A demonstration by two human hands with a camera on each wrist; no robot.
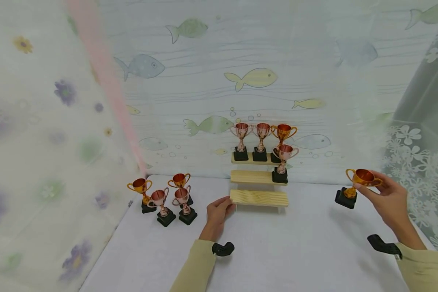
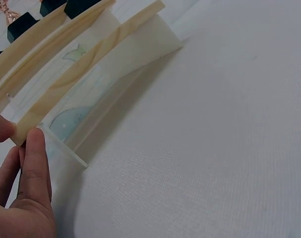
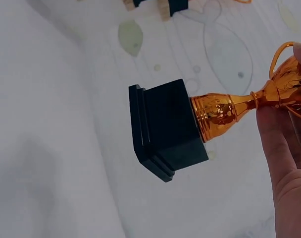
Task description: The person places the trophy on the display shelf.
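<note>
The right hand (image 1: 392, 202), at the right of the head view, has thumb and fingers closed around the cup of a gold trophy (image 1: 350, 192), held clear of the bench (image 1: 277, 243). The trophy is shiny orange-gold, two-handled, slim-stemmed, its stepped black base tilted. At centre, the left hand (image 1: 217, 213) pinches the left end of the wooden bottom shelf (image 1: 259, 198). The step appears to be carrying the trophy while steadying the shelf; next likely calls for levelling its base over bare wood, clear of the pink trophy (image 1: 279, 175) at the middle shelf's right end. Three trophies (image 1: 260, 154) line the top shelf; four more trophies (image 1: 166, 217) stand at lower left.
</note>
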